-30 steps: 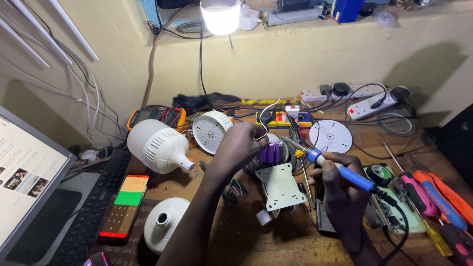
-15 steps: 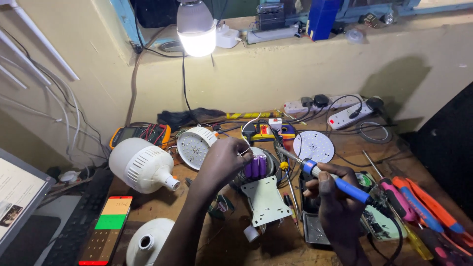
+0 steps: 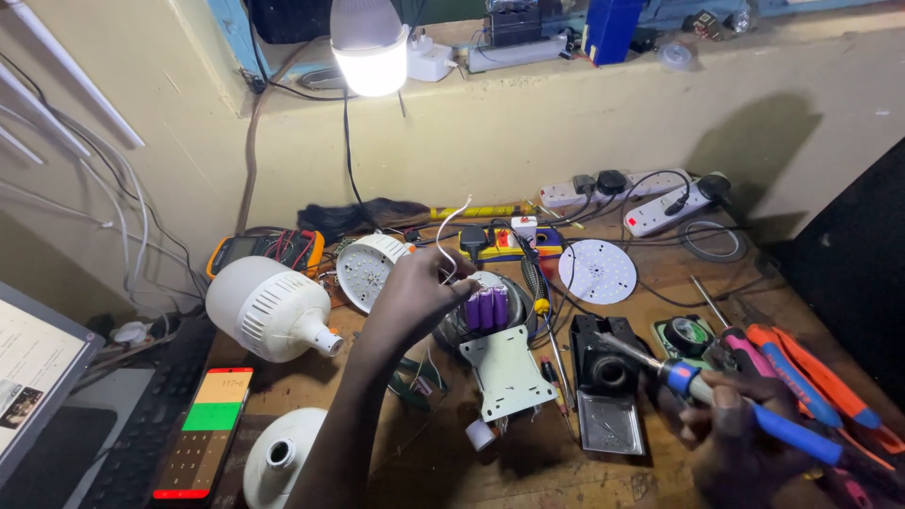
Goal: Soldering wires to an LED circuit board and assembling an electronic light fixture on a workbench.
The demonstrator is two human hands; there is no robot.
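Note:
My left hand (image 3: 415, 292) pinches a thin white wire (image 3: 447, 226) that curls upward from a pack of purple battery cells (image 3: 486, 307) on the wooden bench. A white metal bracket plate (image 3: 505, 371) lies just in front of the cells. My right hand (image 3: 733, 435) grips a blue-handled soldering iron (image 3: 716, 392) at the lower right; its tip points toward a black soldering stand with a metal tray (image 3: 603, 377).
A large white bulb housing (image 3: 266, 309), a round LED board (image 3: 596, 271), a bulb LED head (image 3: 370, 268), a multimeter (image 3: 266, 251), a phone (image 3: 204, 432), power strips (image 3: 650, 202), tape roll (image 3: 686, 336) and screwdrivers (image 3: 801, 375) crowd the bench. A lit lamp (image 3: 371, 47) hangs above. A laptop (image 3: 38, 386) sits at left.
My right hand has drawn the soldering iron away from the battery cells, down and to the right beside the stand. My left hand has lifted the white wire upward.

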